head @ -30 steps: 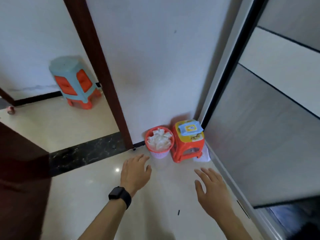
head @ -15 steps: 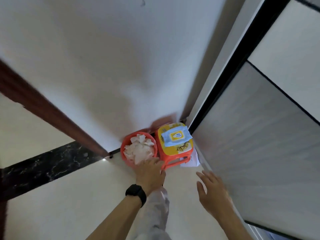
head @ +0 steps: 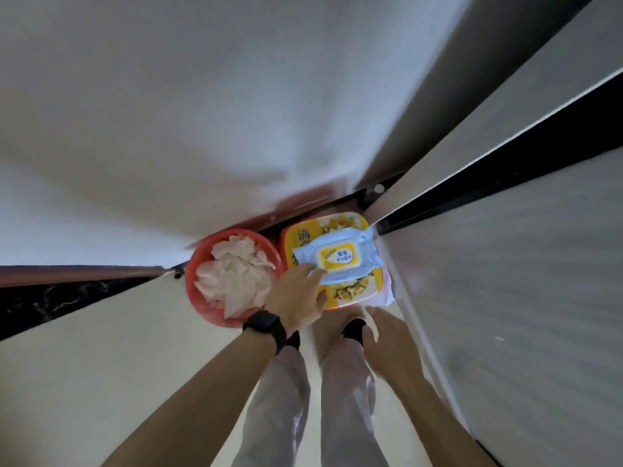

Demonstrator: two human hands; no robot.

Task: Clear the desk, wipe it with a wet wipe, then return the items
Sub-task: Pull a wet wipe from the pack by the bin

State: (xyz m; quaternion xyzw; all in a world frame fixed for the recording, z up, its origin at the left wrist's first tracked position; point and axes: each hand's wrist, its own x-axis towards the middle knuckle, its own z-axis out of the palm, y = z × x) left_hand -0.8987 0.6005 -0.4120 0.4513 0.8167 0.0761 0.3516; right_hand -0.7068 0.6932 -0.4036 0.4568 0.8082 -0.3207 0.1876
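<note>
So the wipe pack [head: 338, 261] is lying flat on top of the little orange stool [head: 357, 293]. It sits toward the far-right part of the seat, and its right end reaches the stool's right edge. The stool is jammed into the corner where the wall [head: 236, 112] meets the sliding door [head: 505, 264].

Just to the left of the stool, pretty much touching it, there's a red bin [head: 197, 284] piled with crumpled white wipes [head: 236, 278]. A white sheet [head: 388, 293] is wedged between the stool's right side and the door.

The only open room is on the near side. That's bare floor [head: 135, 348], where the person's legs and dark shoes are. Wall, door and bin close off the rest.

The left hand [head: 296, 294], with a black watch [head: 264, 326] on the wrist, comes in over the bin's near-right rim. Its fingers are straightish and close together, lying on the pack's near-left corner, with the thumb out over the stool's near edge. The right hand [head: 387, 332] hangs over the floor just short of the stool's near edge, close to the door, with its fingers loose and slightly spread and nothing in it.

Half a second ago the left hand was at the bin's near rim, not on the pack. The right hand has crept closer to the stool too. The view has also tipped down a lot, so the legs now show.
</note>
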